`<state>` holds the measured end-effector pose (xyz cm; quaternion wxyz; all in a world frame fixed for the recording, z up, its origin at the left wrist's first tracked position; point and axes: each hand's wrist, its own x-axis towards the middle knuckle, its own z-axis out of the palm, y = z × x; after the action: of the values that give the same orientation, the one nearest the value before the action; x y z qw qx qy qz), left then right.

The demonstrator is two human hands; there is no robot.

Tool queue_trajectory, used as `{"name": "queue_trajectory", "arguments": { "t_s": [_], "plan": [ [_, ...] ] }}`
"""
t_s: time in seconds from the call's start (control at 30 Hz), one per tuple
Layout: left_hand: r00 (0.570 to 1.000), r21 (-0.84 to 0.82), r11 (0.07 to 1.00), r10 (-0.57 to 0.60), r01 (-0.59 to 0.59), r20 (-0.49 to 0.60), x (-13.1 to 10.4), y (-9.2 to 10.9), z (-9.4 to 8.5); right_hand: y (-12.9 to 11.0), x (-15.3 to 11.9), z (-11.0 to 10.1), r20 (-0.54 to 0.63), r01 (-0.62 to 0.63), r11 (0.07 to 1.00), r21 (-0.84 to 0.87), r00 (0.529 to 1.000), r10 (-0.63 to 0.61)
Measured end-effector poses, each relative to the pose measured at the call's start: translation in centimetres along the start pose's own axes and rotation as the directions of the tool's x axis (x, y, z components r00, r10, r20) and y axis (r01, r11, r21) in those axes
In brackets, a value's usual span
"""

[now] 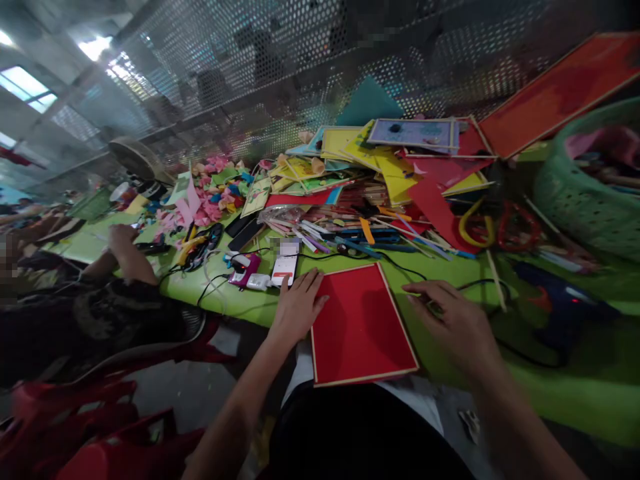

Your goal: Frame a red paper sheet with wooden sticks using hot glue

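A red rectangular panel (357, 327), edged with thin pale wooden sticks, lies in front of me at the table's near edge, partly overhanging it. My left hand (299, 308) is open at its left edge, fingers stretched forward, the thumb touching the upper left side. Just right of the panel, my right hand (453, 325) hovers over the table, fingers apart and slightly curved, apparently holding nothing. A phone (286, 261) with a lit screen lies beyond my left fingertips. To the right of my right hand rests a dark blue hot glue gun (563, 303) with a small red light.
Scissors with yellow and red handles (477, 227), several pens, sticks and coloured paper crowd the green table (595, 400). A green basket (590, 180) stands at right. Cables (400, 265) cross behind the panel. Another person's hand (125, 247) is at left, near red chairs (110, 447).
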<state>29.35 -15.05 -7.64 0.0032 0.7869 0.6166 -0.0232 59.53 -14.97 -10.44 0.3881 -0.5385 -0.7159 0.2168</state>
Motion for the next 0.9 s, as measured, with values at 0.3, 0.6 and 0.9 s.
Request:
{"name": "queue_trajectory", "arguments": {
  "t_s": [0.3,0.6,0.9],
  "plan": [
    [0.997,0.112,0.991,-0.080,0.079,0.005,-2.9,0.4,-1.0,1.0,-0.2,0.3,0.044,0.083,0.995,-0.052,0.996,-0.081],
    [0.993,0.116,0.988,-0.110,0.106,0.031,-5.7,1.1,-1.7,2.6,0.3,2.8,0.184,0.366,0.910,-0.196,0.925,-0.333],
    [0.999,-0.009,1.000,-0.020,0.020,0.034,-7.4,0.1,-1.8,0.6,2.1,4.0,0.218,0.340,0.855,-0.392,0.937,-0.273]
  ]
}}
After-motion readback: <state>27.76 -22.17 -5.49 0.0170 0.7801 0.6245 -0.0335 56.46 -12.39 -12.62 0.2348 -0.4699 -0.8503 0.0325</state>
